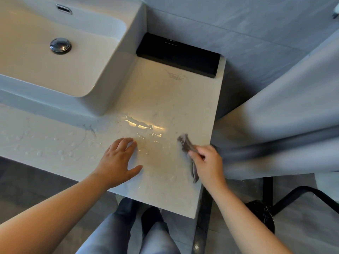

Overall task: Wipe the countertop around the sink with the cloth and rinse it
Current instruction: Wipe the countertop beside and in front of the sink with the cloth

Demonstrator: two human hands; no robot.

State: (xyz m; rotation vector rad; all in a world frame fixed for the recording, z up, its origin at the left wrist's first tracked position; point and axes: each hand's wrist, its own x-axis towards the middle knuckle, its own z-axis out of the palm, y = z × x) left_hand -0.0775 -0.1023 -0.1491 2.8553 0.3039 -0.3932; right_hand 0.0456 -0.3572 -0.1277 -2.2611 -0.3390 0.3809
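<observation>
Right hand [207, 162] has a closed grip on the cloth [187, 145] at the counter [165, 92] edge; left hand [117, 160] rests flat, open. Sweep toward the puddle [141, 125] (overlapping strokes), then the sink [55, 57].
</observation>
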